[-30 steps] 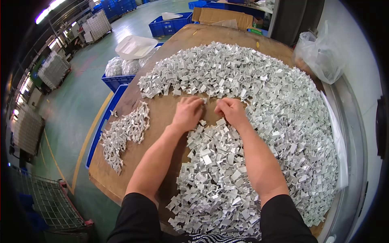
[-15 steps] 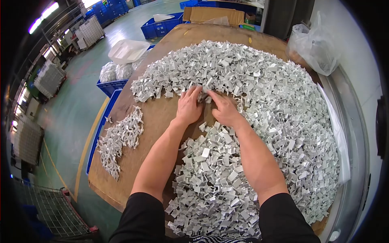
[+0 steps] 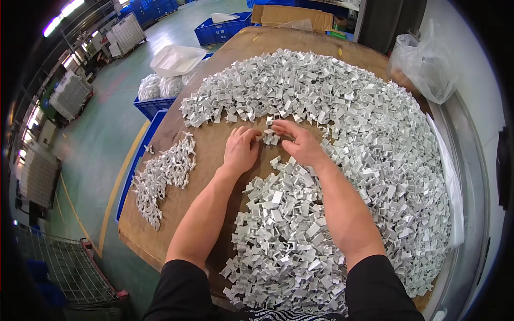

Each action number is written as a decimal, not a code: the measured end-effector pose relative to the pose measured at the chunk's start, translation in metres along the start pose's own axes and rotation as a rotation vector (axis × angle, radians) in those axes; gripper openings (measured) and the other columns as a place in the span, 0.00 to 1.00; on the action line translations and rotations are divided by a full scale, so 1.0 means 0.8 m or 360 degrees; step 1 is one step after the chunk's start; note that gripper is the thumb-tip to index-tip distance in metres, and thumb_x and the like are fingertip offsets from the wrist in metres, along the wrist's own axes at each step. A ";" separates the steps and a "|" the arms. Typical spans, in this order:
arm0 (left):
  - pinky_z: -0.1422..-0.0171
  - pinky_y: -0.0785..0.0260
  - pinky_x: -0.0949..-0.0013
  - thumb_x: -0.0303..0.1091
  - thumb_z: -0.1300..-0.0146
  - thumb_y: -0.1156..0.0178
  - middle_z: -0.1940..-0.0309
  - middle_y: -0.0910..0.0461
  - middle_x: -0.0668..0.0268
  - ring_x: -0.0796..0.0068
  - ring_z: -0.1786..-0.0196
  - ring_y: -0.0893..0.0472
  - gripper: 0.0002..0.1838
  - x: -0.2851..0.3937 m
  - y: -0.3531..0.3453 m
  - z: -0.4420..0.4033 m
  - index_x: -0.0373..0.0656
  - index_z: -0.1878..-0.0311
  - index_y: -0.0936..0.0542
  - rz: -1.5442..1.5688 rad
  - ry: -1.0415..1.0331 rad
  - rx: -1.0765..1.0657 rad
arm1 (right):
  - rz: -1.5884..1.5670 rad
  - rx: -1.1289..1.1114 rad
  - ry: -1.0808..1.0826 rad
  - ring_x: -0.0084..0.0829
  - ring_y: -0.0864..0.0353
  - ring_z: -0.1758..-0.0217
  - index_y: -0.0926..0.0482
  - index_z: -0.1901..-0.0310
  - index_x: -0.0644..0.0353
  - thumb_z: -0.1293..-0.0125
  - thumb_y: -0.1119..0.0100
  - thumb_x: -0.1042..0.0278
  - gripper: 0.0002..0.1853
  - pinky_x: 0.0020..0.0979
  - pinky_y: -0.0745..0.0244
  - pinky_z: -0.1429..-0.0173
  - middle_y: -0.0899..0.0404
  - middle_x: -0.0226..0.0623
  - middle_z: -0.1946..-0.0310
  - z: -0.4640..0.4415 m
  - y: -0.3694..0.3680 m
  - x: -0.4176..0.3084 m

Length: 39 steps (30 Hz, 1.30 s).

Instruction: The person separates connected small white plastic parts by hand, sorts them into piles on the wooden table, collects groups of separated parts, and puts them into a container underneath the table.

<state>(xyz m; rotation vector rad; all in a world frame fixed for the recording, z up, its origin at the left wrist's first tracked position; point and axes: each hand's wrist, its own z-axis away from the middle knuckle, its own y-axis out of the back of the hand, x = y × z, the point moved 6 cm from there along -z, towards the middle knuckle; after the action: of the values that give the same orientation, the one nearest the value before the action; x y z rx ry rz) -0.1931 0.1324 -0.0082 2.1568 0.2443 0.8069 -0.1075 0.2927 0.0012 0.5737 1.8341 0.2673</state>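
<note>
Several small silvery metal pieces (image 3: 271, 138) lie on the brown tabletop (image 3: 214, 147) between my two hands. My left hand (image 3: 241, 150) is at their left side, its fingers curled and the fingertips by the pieces; whether it grips one is too small to tell. On the right, my right hand (image 3: 300, 143) has its thumb and fingers apart, curved beside the same pieces. A large heap of like pieces (image 3: 385, 160) arcs behind and to the right, and a nearer heap (image 3: 284, 235) lies between my forearms.
A small pile of thin, twisted whitish parts (image 3: 166, 174) lies at the table's left. Beyond that edge stand a blue crate (image 3: 155, 107) with bagged goods and another blue crate (image 3: 222, 31). A clear plastic bag (image 3: 425, 67) sits at the back right beside the wall.
Both hands have drawn apart around the small group of pieces, and my right hand's fingers have spread. The dark, blurred cluster between them now shows as separate silvery pieces.
</note>
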 end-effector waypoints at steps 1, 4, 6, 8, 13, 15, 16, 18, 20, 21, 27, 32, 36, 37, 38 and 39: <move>0.46 0.31 0.57 0.24 0.45 0.41 0.60 0.20 0.62 0.58 0.52 0.23 0.15 0.001 0.002 0.002 0.46 0.53 0.17 -0.0103 -0.0014 0.0001 | -0.0185 0.0035 -0.0050 0.42 0.20 0.38 0.25 0.39 0.60 0.42 0.49 0.74 0.26 0.38 0.25 0.37 0.19 0.44 0.44 -0.001 -0.002 0.002; 0.48 0.31 0.56 0.27 0.44 0.42 0.58 0.21 0.60 0.55 0.52 0.24 0.13 0.002 0.010 0.004 0.46 0.56 0.17 -0.0442 0.0075 0.0021 | 0.0367 0.0322 -0.0021 0.41 0.17 0.52 0.23 0.42 0.61 0.42 0.46 0.75 0.23 0.36 0.23 0.44 0.17 0.43 0.54 -0.001 0.013 0.011; 0.48 0.31 0.56 0.27 0.43 0.43 0.56 0.21 0.59 0.54 0.50 0.24 0.14 -0.009 0.018 -0.003 0.45 0.54 0.17 -0.0713 0.0290 0.0044 | 0.0755 0.0602 0.0129 0.47 0.21 0.49 0.24 0.42 0.64 0.43 0.45 0.73 0.24 0.42 0.27 0.39 0.19 0.47 0.55 0.002 0.028 0.007; 0.45 0.31 0.56 0.26 0.44 0.43 0.55 0.22 0.57 0.52 0.48 0.24 0.16 -0.003 0.012 -0.010 0.43 0.51 0.18 -0.0550 0.0054 0.0166 | 0.0954 0.0672 -0.0063 0.49 0.27 0.40 0.25 0.40 0.61 0.43 0.45 0.70 0.26 0.43 0.32 0.33 0.24 0.49 0.45 0.003 0.027 0.028; 0.41 0.31 0.55 0.23 0.41 0.46 0.52 0.22 0.53 0.50 0.46 0.23 0.22 -0.012 -0.032 -0.059 0.44 0.42 0.21 -0.0190 0.0086 0.0148 | 0.1098 0.0551 -0.0316 0.54 0.36 0.30 0.31 0.34 0.60 0.42 0.46 0.66 0.31 0.47 0.39 0.27 0.34 0.53 0.33 0.000 0.022 0.046; 0.40 0.30 0.55 0.22 0.41 0.47 0.51 0.22 0.51 0.49 0.45 0.23 0.24 0.002 -0.048 -0.083 0.44 0.40 0.22 -0.0169 0.0164 0.0076 | 0.1123 0.0559 -0.0303 0.54 0.36 0.30 0.33 0.32 0.61 0.42 0.46 0.65 0.33 0.47 0.40 0.26 0.34 0.54 0.34 0.000 0.022 0.046; 0.43 0.28 0.55 0.22 0.44 0.45 0.50 0.23 0.52 0.49 0.48 0.21 0.25 0.008 -0.055 -0.092 0.48 0.41 0.21 -0.0150 0.0127 0.0095 | 0.1132 0.0568 -0.0303 0.54 0.36 0.30 0.34 0.32 0.61 0.42 0.46 0.66 0.33 0.47 0.39 0.26 0.34 0.53 0.34 0.000 0.024 0.047; 0.42 0.28 0.56 0.22 0.44 0.45 0.47 0.23 0.54 0.51 0.48 0.20 0.27 0.022 -0.063 -0.104 0.52 0.40 0.22 -0.0110 0.0103 -0.0037 | 0.1139 0.0584 -0.0313 0.53 0.35 0.30 0.37 0.30 0.60 0.43 0.46 0.67 0.35 0.46 0.39 0.27 0.34 0.53 0.33 -0.001 0.024 0.043; 0.42 0.27 0.57 0.23 0.43 0.46 0.45 0.22 0.59 0.53 0.48 0.19 0.27 0.026 -0.070 -0.106 0.57 0.40 0.20 -0.0121 0.0038 -0.0116 | 0.1043 0.0525 -0.0351 0.53 0.34 0.31 0.38 0.30 0.60 0.44 0.46 0.68 0.37 0.46 0.39 0.27 0.34 0.51 0.33 -0.002 0.027 0.035; 0.42 0.27 0.56 0.22 0.43 0.46 0.45 0.22 0.58 0.52 0.48 0.19 0.26 0.023 -0.075 -0.101 0.56 0.41 0.20 -0.0058 -0.0099 -0.0142 | 0.0990 0.0491 -0.0370 0.52 0.34 0.31 0.39 0.29 0.60 0.44 0.46 0.69 0.37 0.46 0.38 0.27 0.34 0.50 0.33 0.000 0.030 0.027; 0.45 0.25 0.55 0.23 0.43 0.44 0.46 0.21 0.55 0.50 0.49 0.19 0.24 0.035 -0.035 -0.041 0.55 0.44 0.18 0.0038 -0.0291 -0.0167 | 0.0436 0.0168 0.0085 0.45 0.32 0.29 0.40 0.27 0.59 0.47 0.49 0.75 0.40 0.39 0.37 0.26 0.31 0.52 0.33 -0.002 0.010 0.020; 0.49 0.25 0.56 0.31 0.40 0.38 0.49 0.20 0.59 0.54 0.54 0.17 0.16 0.026 0.001 0.015 0.53 0.48 0.18 -0.0074 0.0166 0.0054 | 0.0363 0.0233 -0.0010 0.43 0.22 0.43 0.30 0.34 0.57 0.47 0.45 0.72 0.33 0.40 0.27 0.40 0.24 0.48 0.42 0.001 0.012 0.012; 0.50 0.25 0.58 0.33 0.41 0.35 0.51 0.20 0.60 0.57 0.56 0.17 0.15 0.026 0.020 0.040 0.51 0.49 0.18 -0.0046 0.0304 0.0073 | 0.0791 0.0323 -0.0188 0.43 0.18 0.56 0.17 0.53 0.58 0.45 0.39 0.66 0.17 0.42 0.22 0.50 0.19 0.46 0.57 0.003 0.023 0.013; 0.50 0.26 0.58 0.34 0.41 0.35 0.52 0.20 0.60 0.58 0.57 0.17 0.14 0.025 0.021 0.042 0.50 0.50 0.18 -0.0025 0.0299 0.0084 | 0.0843 0.0246 -0.0344 0.43 0.17 0.57 0.15 0.55 0.58 0.45 0.39 0.65 0.15 0.43 0.22 0.51 0.18 0.46 0.59 0.003 0.024 0.016; 0.50 0.26 0.59 0.34 0.41 0.34 0.52 0.19 0.60 0.60 0.57 0.17 0.14 0.023 0.023 0.043 0.48 0.51 0.18 -0.0004 0.0291 0.0095 | 0.0856 0.0322 -0.0258 0.43 0.16 0.62 0.14 0.60 0.58 0.42 0.39 0.63 0.11 0.41 0.21 0.55 0.16 0.44 0.64 0.003 0.025 0.016; 0.52 0.26 0.59 0.34 0.41 0.34 0.55 0.19 0.60 0.60 0.59 0.18 0.13 0.021 0.024 0.042 0.47 0.52 0.18 0.0046 0.0265 0.0095 | 0.0669 0.0318 -0.0245 0.42 0.15 0.63 0.14 0.59 0.58 0.40 0.40 0.64 0.11 0.39 0.21 0.56 0.15 0.44 0.65 0.003 0.024 0.016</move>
<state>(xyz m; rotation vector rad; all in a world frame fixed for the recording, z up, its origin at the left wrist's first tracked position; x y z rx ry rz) -0.1610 0.1055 -0.0018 2.1547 0.3268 1.0088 -0.1034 0.3152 -0.0019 1.0927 1.5888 0.3114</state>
